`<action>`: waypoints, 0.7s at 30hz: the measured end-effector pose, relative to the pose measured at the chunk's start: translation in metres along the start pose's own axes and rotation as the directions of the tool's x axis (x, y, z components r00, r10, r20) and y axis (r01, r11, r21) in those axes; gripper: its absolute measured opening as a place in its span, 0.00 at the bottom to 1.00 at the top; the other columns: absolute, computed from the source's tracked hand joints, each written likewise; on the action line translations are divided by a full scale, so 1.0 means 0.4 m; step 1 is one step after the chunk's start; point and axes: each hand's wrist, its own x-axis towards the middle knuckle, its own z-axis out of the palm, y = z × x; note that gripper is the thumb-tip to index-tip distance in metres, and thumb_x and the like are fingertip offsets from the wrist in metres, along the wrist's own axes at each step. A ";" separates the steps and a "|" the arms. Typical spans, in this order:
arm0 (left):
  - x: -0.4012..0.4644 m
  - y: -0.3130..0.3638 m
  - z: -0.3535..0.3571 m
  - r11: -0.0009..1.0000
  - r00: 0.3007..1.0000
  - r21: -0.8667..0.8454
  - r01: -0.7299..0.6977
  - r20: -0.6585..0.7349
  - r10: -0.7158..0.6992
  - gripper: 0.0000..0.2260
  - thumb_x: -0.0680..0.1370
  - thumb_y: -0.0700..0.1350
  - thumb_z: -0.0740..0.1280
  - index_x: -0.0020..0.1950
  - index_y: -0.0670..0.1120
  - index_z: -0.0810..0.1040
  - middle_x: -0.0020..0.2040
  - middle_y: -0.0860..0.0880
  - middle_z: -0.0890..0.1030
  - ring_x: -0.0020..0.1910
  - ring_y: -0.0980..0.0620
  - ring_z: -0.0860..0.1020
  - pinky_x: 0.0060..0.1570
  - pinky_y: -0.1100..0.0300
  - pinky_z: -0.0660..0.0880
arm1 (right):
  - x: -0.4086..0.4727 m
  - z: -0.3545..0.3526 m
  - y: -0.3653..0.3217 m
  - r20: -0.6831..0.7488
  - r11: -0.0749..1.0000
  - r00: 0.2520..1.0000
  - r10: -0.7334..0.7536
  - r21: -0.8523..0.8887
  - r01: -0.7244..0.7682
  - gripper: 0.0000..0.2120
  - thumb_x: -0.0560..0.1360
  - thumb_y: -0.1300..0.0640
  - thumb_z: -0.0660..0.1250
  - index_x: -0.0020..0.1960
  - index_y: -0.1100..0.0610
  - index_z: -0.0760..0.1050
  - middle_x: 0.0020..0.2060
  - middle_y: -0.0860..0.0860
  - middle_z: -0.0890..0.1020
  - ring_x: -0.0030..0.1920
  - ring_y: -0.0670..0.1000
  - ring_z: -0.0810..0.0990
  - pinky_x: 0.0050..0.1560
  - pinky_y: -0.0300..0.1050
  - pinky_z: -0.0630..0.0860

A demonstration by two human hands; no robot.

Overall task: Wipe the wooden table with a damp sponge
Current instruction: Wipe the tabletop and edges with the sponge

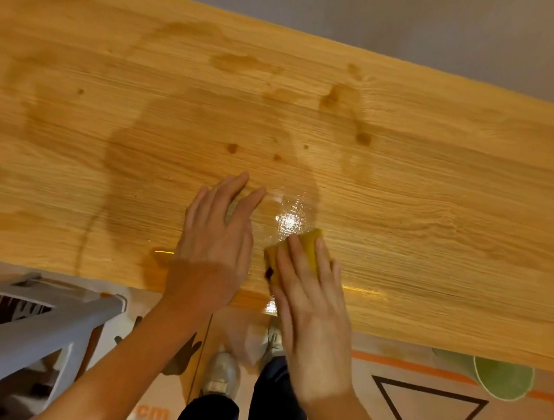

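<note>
The wooden table point(431, 203) fills the upper part of the view, its near edge running from lower left to lower right. Dark wet streaks and a shiny wet patch point(288, 220) mark its middle. A yellow sponge point(306, 244) lies near the front edge, and my right hand point(312, 296) presses down on it with fingers laid over its top. My left hand point(215, 238) rests flat on the wood just left of the sponge, fingers spread and holding nothing.
A grey plastic stool point(38, 325) stands below the table edge at the lower left. A green bucket point(499, 376) sits partly under the table at the lower right. My legs and shoes point(223, 375) stand on a floor covering with orange lines and a black triangle.
</note>
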 end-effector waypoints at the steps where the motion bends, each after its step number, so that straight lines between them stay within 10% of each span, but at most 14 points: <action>1: 0.000 0.000 0.002 1.000 1.000 -0.001 -0.003 -0.011 0.003 0.19 0.81 0.36 0.61 0.73 0.43 0.73 0.74 0.41 0.70 0.75 0.42 0.69 0.77 0.42 0.58 | -0.038 -0.005 -0.002 0.032 0.998 0.998 -0.054 -0.023 0.055 0.21 0.82 0.54 0.56 0.74 0.54 0.66 0.75 0.49 0.64 0.78 0.55 0.54 0.75 0.57 0.55; 8: 0.004 -0.004 0.011 1.000 0.999 0.031 0.008 -0.032 -0.007 0.20 0.81 0.38 0.59 0.73 0.44 0.72 0.74 0.43 0.70 0.75 0.44 0.68 0.78 0.45 0.57 | 0.316 -0.026 0.020 0.055 0.995 0.998 -0.010 -0.103 0.016 0.21 0.84 0.53 0.51 0.77 0.52 0.60 0.78 0.48 0.58 0.79 0.53 0.47 0.79 0.51 0.45; 13: 0.005 -0.012 0.012 0.999 0.999 0.026 0.024 0.023 -0.025 0.20 0.82 0.42 0.56 0.75 0.44 0.70 0.76 0.45 0.69 0.75 0.46 0.67 0.78 0.51 0.54 | 0.053 -0.001 0.005 0.046 1.000 0.999 0.018 0.005 -0.018 0.25 0.82 0.50 0.51 0.78 0.48 0.51 0.79 0.46 0.53 0.79 0.54 0.46 0.79 0.56 0.49; 15: 0.006 -0.013 0.012 0.999 0.999 0.038 0.025 0.033 -0.027 0.20 0.83 0.42 0.56 0.76 0.45 0.69 0.76 0.46 0.68 0.76 0.47 0.67 0.78 0.53 0.52 | -0.022 -0.009 0.014 0.006 0.999 0.999 -0.038 0.012 0.038 0.22 0.82 0.54 0.59 0.76 0.50 0.62 0.76 0.46 0.62 0.79 0.54 0.53 0.79 0.55 0.52; 21: 0.009 -0.014 0.011 0.999 0.999 -0.011 0.042 0.033 -0.041 0.20 0.83 0.43 0.56 0.75 0.44 0.70 0.76 0.46 0.69 0.77 0.45 0.66 0.78 0.47 0.56 | 0.302 -0.050 0.080 0.011 0.992 0.999 0.047 -0.117 -0.045 0.21 0.84 0.52 0.51 0.77 0.50 0.58 0.78 0.47 0.58 0.79 0.52 0.46 0.78 0.50 0.40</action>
